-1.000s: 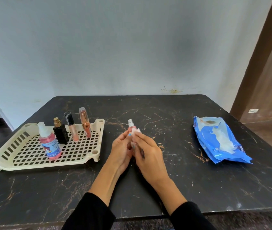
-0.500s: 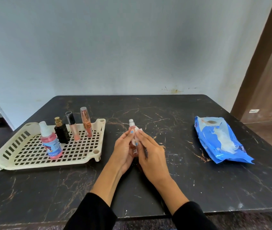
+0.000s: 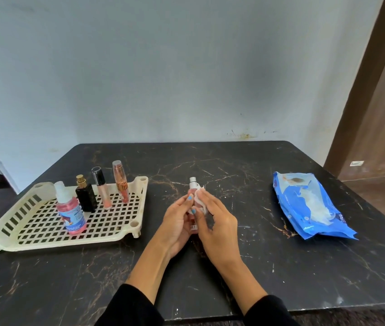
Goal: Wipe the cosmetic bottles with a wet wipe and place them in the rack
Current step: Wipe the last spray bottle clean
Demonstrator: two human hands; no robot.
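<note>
A small pink spray bottle [image 3: 192, 189] with a silver cap stands upright between my hands at the table's middle. My left hand [image 3: 178, 222] grips its left side. My right hand [image 3: 215, 221] holds a white wet wipe [image 3: 199, 200] against the bottle's right side. The cream slotted rack [image 3: 114, 228] sits on the left. In it stand a pink bottle with a white cap [image 3: 70, 211], a black bottle with a gold top [image 3: 85, 195], a black-capped tube [image 3: 101, 188] and a clear-capped tube [image 3: 121, 182].
A blue pack of wet wipes [image 3: 309, 205] lies on the right of the black marbled table [image 3: 269, 267]. A grey wall rises behind the table. A brown door frame [image 3: 360, 90] stands at the far right.
The bottle has sunk a little lower between my hands, and the wipe has shifted over its right side. The rack's bottles stay where they were.
</note>
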